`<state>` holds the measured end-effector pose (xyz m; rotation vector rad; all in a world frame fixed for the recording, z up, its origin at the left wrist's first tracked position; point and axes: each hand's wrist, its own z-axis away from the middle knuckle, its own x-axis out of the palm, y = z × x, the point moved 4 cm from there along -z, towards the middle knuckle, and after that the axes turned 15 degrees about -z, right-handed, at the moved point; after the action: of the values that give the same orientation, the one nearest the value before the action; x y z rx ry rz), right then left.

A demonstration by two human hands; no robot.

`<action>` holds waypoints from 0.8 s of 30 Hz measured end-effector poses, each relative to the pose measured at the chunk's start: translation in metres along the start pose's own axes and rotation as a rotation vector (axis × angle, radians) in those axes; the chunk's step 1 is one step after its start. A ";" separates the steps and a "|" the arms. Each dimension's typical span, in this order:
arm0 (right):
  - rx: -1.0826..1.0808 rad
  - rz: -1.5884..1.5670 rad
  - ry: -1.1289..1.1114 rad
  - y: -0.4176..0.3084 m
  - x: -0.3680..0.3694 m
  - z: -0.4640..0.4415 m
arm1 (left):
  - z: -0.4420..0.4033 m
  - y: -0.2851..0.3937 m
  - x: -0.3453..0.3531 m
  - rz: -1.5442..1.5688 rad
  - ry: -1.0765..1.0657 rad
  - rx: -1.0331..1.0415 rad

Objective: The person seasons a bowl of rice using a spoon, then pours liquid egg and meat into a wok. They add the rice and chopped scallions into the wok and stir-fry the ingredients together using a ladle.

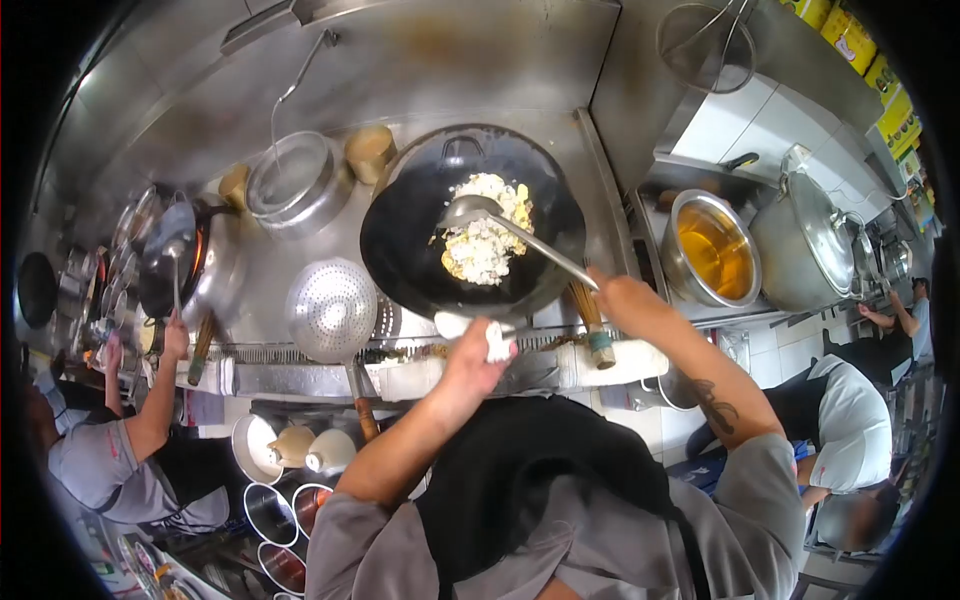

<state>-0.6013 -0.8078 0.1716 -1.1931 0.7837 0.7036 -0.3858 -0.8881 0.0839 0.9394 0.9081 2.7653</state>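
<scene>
A large black wok [400, 242] sits in front of me, with white rice and yellow egg [480, 252] in its middle. My right hand [628, 305] is closed round the handle of a metal ladle [545, 249]. The ladle's bowl rests on the rice, toward the left of it. At the wok's near edge my left hand [474, 362] is closed on a white cloth [452, 325], pressed against the rim. Any wok handle under the cloth is hidden.
A perforated skimmer [332, 308] lies left of the wok, beside a lidded metal pot [290, 185]. To the right stand a bowl of amber liquid [712, 250] and a big lidded pot [800, 235]. A bamboo brush [593, 330] is near my right hand. Co-workers stand on both sides.
</scene>
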 end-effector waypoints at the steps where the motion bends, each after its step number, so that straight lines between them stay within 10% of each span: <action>1: -0.033 -0.037 -0.019 -0.003 -0.001 0.008 | -0.007 -0.002 -0.006 -0.033 -0.003 0.063; 6: -0.279 -0.140 -0.192 -0.016 -0.039 0.064 | -0.023 0.010 -0.009 0.065 0.093 0.007; 11: -0.018 -0.112 -0.225 0.010 -0.032 0.022 | -0.052 0.015 -0.019 0.079 -0.051 -0.004; 13: 0.019 -0.103 -0.116 0.009 -0.020 0.009 | -0.071 -0.043 -0.067 -0.341 -0.037 0.424; 16: -0.030 -0.026 -0.013 0.006 -0.018 0.004 | -0.004 -0.064 -0.050 0.059 -0.014 -0.014; 24: 0.105 0.146 -0.033 0.020 -0.059 0.017 | -0.124 0.023 -0.059 0.009 0.009 0.075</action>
<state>-0.6473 -0.7904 0.2129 -1.0346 0.8760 0.7899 -0.4073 -0.9854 -0.0136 0.9449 1.0186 2.7629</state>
